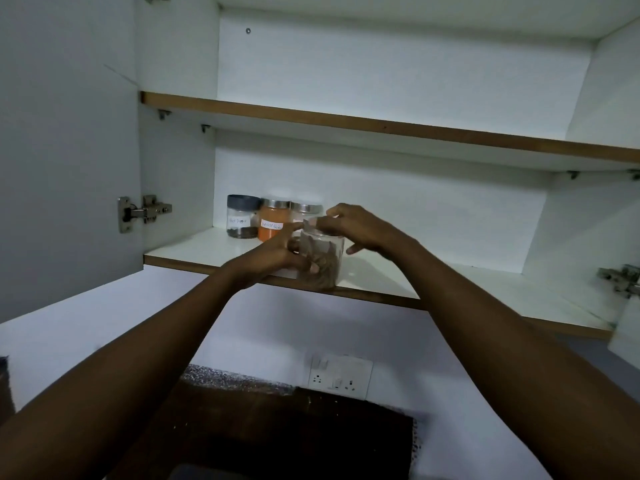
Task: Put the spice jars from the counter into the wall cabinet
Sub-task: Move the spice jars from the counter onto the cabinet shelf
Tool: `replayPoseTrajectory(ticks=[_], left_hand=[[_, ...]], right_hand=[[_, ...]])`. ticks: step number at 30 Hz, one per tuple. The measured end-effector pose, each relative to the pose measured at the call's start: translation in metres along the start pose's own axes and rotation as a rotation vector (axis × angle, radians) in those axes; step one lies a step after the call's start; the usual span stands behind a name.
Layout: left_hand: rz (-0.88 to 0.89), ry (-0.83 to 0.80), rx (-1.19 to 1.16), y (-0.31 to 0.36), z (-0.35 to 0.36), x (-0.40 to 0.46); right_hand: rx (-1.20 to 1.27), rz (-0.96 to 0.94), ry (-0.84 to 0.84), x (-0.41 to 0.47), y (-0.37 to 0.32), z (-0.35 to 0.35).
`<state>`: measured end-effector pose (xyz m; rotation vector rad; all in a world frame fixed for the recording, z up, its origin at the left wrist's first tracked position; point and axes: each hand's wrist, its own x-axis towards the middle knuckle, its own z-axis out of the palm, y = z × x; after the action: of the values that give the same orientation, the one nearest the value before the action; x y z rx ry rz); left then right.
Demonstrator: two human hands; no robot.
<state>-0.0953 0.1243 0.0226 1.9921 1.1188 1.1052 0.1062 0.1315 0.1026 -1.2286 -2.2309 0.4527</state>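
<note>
A clear spice jar (322, 259) holding brown, stick-like pieces stands at the front edge of the cabinet's lower shelf (214, 249), in the centre of the frame. Both hands are on it. The left hand (277, 252) wraps the side of the jar, fingers curled round the glass low down. The right hand (353, 226) sits at the top, fingertips pinching the lid rim, the other fingers arched loosely over it.

Behind and to the left, three jars already stand in a row against the back wall: a dark-lidded jar (242, 216) with dark contents, an orange-filled jar (273, 220) with a metal lid, and a third metal-lidded jar (306, 211) half hidden behind the hands.

The step in hand looks to be placing this fourth jar. It sits very close to the shelf lip, so the next move likely calls for sliding it back and leftward to line up beside the third jar, keeping it upright, then letting go with both hands. The counter (221, 375) shows only at the bottom of the frame, dark and unclear; whether more jars wait there cannot be told.
</note>
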Motion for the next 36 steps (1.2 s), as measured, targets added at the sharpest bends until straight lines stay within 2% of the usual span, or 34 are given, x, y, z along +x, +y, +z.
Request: replayPoseTrajectory(ticks=[5,9,12,15,19,24,27,36], left_hand=[[0.026,-0.049,0.056,0.006,0.014,0.005],[0.034,-0.050,0.164,0.000,0.015,0.013],[-0.066,-0.006,0.227,-0.003,0.015,0.021],[-0.174,0.050,0.301,-0.006,0.018,0.033],[-0.191,0.065,0.339,-0.009,0.024,0.045],[-0.206,0.049,0.396,-0.015,0.027,0.059],[-0.211,0.068,0.464,-0.020,0.028,0.067],[-0.181,0.201,0.624,-0.039,0.045,0.070]], right_hand=[[-0.435,-0.037,-0.046,0.018,-0.027,-0.013],[-0.312,-0.103,-0.218,0.018,-0.027,-0.032],[-0.255,-0.167,-0.261,0.018,-0.018,-0.040],[-0.320,-0.161,-0.176,0.028,-0.011,-0.037],[-0.526,-0.056,-0.011,0.045,0.004,-0.030],[-0.397,-0.091,0.044,0.057,0.019,-0.028],[-0.423,-0.139,0.074,0.064,0.032,-0.026],[-0.420,-0.105,0.277,0.104,0.070,-0.009]])
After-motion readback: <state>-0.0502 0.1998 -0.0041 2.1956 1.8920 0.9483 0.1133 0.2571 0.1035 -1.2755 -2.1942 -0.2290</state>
